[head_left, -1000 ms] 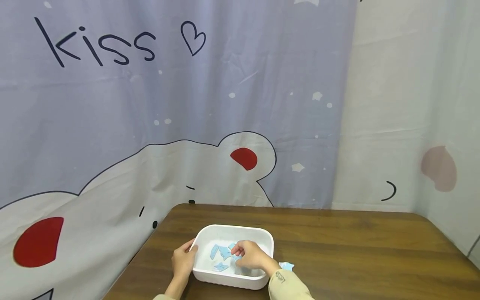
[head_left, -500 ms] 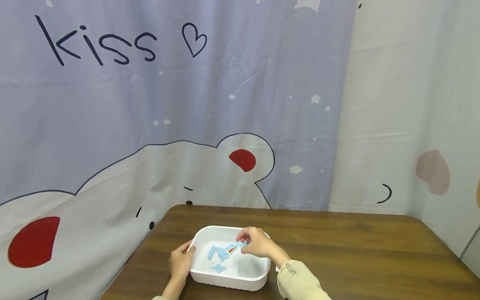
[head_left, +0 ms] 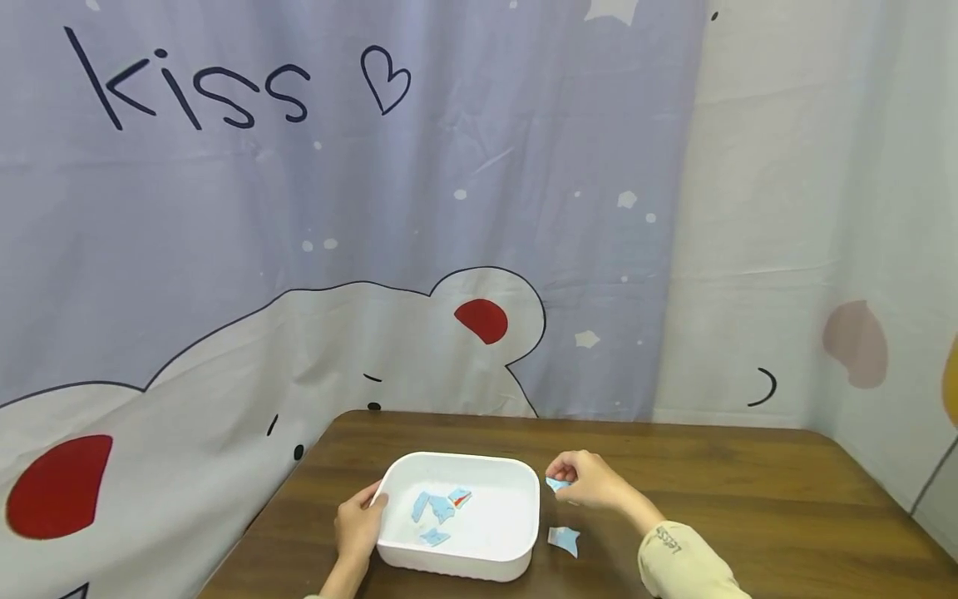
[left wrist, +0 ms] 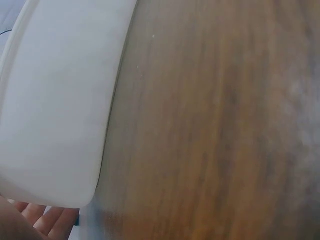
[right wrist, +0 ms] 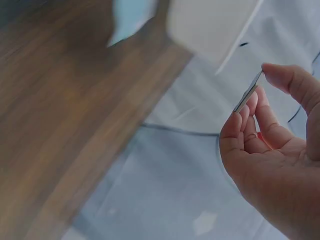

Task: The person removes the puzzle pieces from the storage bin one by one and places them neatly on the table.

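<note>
A white rectangular tub (head_left: 458, 566) stands on the brown wooden table, with my left hand (head_left: 358, 526) gripping its left side, thumb over the rim. Several light blue puzzle pieces (head_left: 441, 508) lie inside the tub toward its left; one piece (head_left: 460, 497) bears a red patch. To the right of the tub my right hand (head_left: 587, 481) pinches a thin light blue puzzle piece (head_left: 556, 484) between thumb and fingers. In the right wrist view that held piece (right wrist: 248, 93) shows edge-on. Another blue piece (head_left: 564, 540) lies on the table nearer the front.
The wooden table (head_left: 718, 499) stretches to the right and behind the tub. A curtain (head_left: 479, 208) printed with a sleeping white bear and the word "kiss" hangs along the table's far and left edges.
My right hand has lifted a blue puzzle piece out of the tub and carried it rightward past the rim. The piece on the table has come into fuller view. My left hand keeps its grip.
</note>
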`<state>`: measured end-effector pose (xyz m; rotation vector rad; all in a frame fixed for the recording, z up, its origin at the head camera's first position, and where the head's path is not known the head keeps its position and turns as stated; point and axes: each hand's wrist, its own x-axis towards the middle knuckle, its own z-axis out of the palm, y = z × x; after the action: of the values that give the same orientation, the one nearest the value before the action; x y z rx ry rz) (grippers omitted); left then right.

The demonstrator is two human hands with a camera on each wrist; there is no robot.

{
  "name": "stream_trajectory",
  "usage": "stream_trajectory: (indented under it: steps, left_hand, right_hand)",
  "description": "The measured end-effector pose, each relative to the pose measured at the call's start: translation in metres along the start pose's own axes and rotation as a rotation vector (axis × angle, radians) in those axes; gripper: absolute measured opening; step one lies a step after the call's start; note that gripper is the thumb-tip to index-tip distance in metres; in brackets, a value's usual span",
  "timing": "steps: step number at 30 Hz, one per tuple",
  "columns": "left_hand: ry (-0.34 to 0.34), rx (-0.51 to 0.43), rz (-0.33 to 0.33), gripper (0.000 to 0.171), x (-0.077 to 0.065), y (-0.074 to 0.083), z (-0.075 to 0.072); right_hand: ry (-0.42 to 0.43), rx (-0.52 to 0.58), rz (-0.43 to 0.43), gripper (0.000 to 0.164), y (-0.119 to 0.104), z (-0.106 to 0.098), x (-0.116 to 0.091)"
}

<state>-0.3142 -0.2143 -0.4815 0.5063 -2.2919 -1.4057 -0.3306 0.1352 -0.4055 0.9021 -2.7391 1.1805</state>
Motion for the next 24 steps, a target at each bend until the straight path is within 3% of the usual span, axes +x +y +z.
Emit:
stream_trajectory:
  steps: [9,17,24]
  left_hand:
    - [-0.009,-0.009,-0.014,0.037,-0.001,0.001,0.000]
    - [-0.016,-0.011,-0.013,0.036,-0.001,0.001,0.000]
    - [-0.005,-0.013,0.004,0.036,-0.001,0.000,0.001]
  right_hand:
    - [-0.053,0.020,0.084,0.025,0.032,-0.003,-0.030]
    - [-0.134,0.074,0.138,0.024,0.041,0.007,-0.039]
    - [-0.154,0.037,0.175,0.026,0.043,0.014,-0.047]
